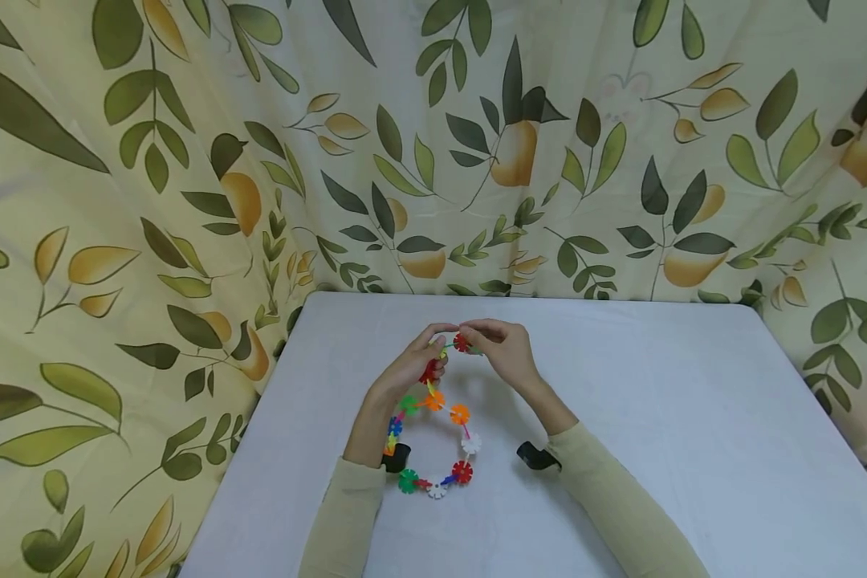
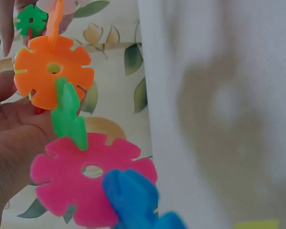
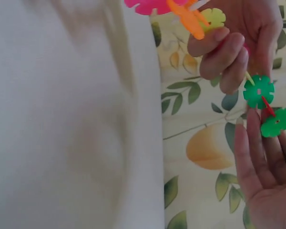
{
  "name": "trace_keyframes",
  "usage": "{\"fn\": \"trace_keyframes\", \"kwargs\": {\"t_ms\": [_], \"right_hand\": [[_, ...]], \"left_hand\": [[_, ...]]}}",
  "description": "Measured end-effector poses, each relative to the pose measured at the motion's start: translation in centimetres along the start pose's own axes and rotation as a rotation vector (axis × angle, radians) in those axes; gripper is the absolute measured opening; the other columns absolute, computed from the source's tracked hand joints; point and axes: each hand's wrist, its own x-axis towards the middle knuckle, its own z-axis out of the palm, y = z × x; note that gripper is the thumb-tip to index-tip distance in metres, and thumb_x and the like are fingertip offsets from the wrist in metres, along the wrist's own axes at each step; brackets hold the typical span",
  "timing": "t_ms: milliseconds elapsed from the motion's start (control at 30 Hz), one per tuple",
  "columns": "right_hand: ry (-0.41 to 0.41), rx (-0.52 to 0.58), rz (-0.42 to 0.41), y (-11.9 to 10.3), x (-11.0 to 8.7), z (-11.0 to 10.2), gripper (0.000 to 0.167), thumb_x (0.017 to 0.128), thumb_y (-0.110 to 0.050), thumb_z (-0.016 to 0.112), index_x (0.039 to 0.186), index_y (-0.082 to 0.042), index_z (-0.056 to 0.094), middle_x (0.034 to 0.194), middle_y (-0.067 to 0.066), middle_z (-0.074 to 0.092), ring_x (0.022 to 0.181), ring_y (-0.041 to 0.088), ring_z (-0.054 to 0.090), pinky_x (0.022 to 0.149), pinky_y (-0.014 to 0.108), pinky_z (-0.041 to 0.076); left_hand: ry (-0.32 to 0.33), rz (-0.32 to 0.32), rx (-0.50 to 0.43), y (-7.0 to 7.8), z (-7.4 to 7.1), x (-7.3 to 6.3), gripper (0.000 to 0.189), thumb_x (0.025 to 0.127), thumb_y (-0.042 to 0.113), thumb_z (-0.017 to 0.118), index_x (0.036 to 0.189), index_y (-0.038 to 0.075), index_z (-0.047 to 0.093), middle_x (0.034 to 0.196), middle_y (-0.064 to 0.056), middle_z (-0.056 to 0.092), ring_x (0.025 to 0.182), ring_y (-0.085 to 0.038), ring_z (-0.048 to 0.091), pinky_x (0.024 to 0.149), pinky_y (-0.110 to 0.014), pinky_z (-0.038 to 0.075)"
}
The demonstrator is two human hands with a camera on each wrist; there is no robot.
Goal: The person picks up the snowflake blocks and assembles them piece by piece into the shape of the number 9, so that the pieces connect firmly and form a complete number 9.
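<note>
A chain of interlocking plastic snowflake discs (image 1: 460, 414), in red, orange, white, green and blue, loops below my left hand (image 1: 408, 369) over the white cloth. My left hand grips the upper part of this chain, its fingers curled round it in the right wrist view. Close beside it, my right hand (image 1: 502, 353) pinches the chain's upper end by a disc. There, a green disc (image 3: 259, 91) joins another green disc (image 3: 277, 122) through a red piece, with my right fingers behind them. An orange disc (image 2: 54, 72) and a pink disc (image 2: 93, 179) show large in the left wrist view.
A white cloth (image 1: 657, 417) covers the table under both hands. Behind it and along the left hangs a leaf-patterned curtain (image 1: 477, 160). Near the wrists are a black device (image 1: 538, 456) on the right and another black device (image 1: 397, 458) on the left, close to the chain.
</note>
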Motion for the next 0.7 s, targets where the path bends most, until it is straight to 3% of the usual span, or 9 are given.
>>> {"fn": "trace_keyframes", "kwargs": {"t_ms": [167,333,500,600,700], "right_hand": [[-0.077,0.017,0.063,-0.1,0.2,-0.6,0.019,0.096,-0.021,0.079,0.106,-0.005,0.081,0.099,0.01,0.08,0.088,0.019,0.077,0.078,0.029,0.06],[-0.084,0.019,0.118,-0.2,0.1,-1.1,0.02,0.096,-0.021,0.078,0.105,-0.004,0.081,0.097,0.01,0.079,0.087,0.018,0.076,0.077,0.028,0.058],[-0.069,0.034,0.162,-0.3,-0.5,-1.4,0.021,0.096,-0.022,0.078,0.106,-0.004,0.08,0.1,0.011,0.079,0.088,0.019,0.075,0.078,0.029,0.058],[-0.055,0.026,0.176,-0.3,-0.7,-1.5,0.022,0.096,-0.025,0.079,0.106,-0.005,0.081,0.101,0.01,0.079,0.09,0.019,0.075,0.079,0.029,0.058],[-0.043,0.028,0.191,-0.2,-0.9,-1.5,0.024,0.095,-0.027,0.079,0.107,-0.006,0.081,0.102,0.01,0.079,0.091,0.02,0.075,0.08,0.029,0.058]], "left_hand": [[0.021,-0.018,0.007,0.1,0.3,0.1,0.041,0.113,0.042,0.041,0.144,0.017,0.052,0.083,-0.004,0.047,0.073,-0.018,0.047,0.068,-0.027,0.045],[0.008,0.003,0.026,0.0,0.2,0.2,0.042,0.113,0.04,0.041,0.14,0.012,0.056,0.09,-0.009,0.059,0.08,-0.022,0.058,0.078,-0.028,0.053],[-0.02,0.014,0.121,0.0,0.0,-0.1,0.046,0.114,0.041,0.039,0.142,0.01,0.057,0.115,-0.017,0.069,0.106,-0.033,0.068,0.098,-0.042,0.053],[0.012,0.018,0.217,0.3,-0.3,-0.5,0.053,0.113,0.047,0.038,0.147,0.01,0.054,0.135,-0.015,0.063,0.123,-0.033,0.061,0.108,-0.054,0.046],[0.051,0.025,0.269,0.6,-1.0,-1.3,0.056,0.112,0.05,0.037,0.146,0.01,0.055,0.139,-0.016,0.059,0.127,-0.036,0.057,0.109,-0.058,0.044]]}}
